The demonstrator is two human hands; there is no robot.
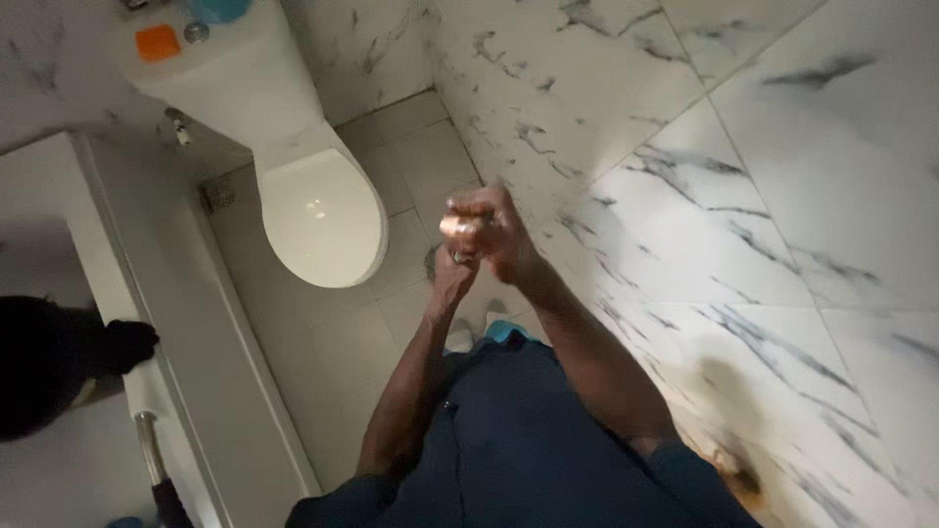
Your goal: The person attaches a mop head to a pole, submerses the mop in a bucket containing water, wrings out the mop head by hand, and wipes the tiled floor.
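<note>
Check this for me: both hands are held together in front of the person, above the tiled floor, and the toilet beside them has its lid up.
One thing is wrong. In the head view the toilet has its lid down, not up. The rest stands: the left hand and the right hand meet in front of the person, above the tiled floor.

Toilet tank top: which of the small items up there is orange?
The flat square orange block at the left of the toilet tank top. The round button beside it is silver, and the object behind is blue.
</note>
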